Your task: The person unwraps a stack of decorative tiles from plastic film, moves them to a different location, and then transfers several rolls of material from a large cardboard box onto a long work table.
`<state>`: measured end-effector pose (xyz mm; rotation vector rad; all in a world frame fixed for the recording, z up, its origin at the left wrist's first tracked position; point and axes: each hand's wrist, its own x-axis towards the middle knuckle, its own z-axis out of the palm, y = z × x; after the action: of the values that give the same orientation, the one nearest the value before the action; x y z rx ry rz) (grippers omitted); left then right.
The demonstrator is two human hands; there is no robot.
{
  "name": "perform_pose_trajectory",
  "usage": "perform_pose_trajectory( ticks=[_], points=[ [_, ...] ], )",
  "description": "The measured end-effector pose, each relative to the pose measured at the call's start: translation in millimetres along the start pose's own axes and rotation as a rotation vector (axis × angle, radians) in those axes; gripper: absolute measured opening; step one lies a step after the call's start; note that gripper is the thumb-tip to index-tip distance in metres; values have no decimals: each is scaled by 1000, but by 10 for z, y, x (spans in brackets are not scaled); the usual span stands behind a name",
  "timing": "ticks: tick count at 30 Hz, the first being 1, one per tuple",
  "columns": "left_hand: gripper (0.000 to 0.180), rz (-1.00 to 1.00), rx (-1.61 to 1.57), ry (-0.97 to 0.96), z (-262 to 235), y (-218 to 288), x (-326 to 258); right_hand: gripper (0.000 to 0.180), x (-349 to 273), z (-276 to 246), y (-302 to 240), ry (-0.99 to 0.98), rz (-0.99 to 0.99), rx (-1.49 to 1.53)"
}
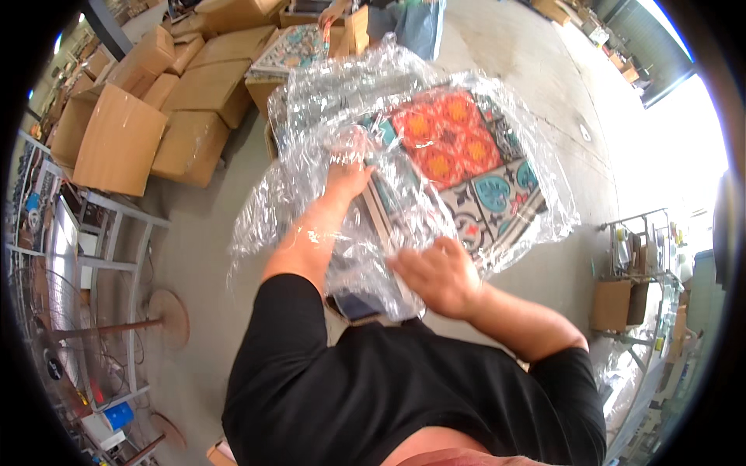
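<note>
A patterned panel (497, 194) with a red-orange floral square and grey-teal tile motifs lies in front of me, partly inside a crinkled clear plastic bag (311, 182). My left hand (353, 167) reaches in under the loose film over the panel's left side, and glare on the film hides its fingers. Nearer to me, my right hand (443, 276) is at the panel's near side, its fingers curled on the film and slightly blurred. Between the two hands, the pale edge of the panel or of another one shows through the plastic.
Brown cardboard boxes (194, 101) are piled at the far left. Beyond the bag, another person's hand (332, 14) is by a second patterned panel (291, 50). A metal rack (116, 233) and a fan (58, 342) stand left; a cart with a carton (614, 303) stands right.
</note>
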<state>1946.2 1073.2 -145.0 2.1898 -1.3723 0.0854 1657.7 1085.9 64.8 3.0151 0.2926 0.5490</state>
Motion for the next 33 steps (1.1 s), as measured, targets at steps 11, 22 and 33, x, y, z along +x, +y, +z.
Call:
perform_pose_trajectory(
  ticks=[11, 22, 33],
  points=[
    [67, -485, 78, -332, -307, 373, 636, 38, -246, 117, 377, -19, 164, 110],
    [48, -334, -187, -723, -244, -314, -217, 65, 92, 589, 434, -275, 163, 140],
    [55, -432, -672, -617, -1228, 468, -1423, 83, 314, 994, 159, -553, 986, 165]
  ],
)
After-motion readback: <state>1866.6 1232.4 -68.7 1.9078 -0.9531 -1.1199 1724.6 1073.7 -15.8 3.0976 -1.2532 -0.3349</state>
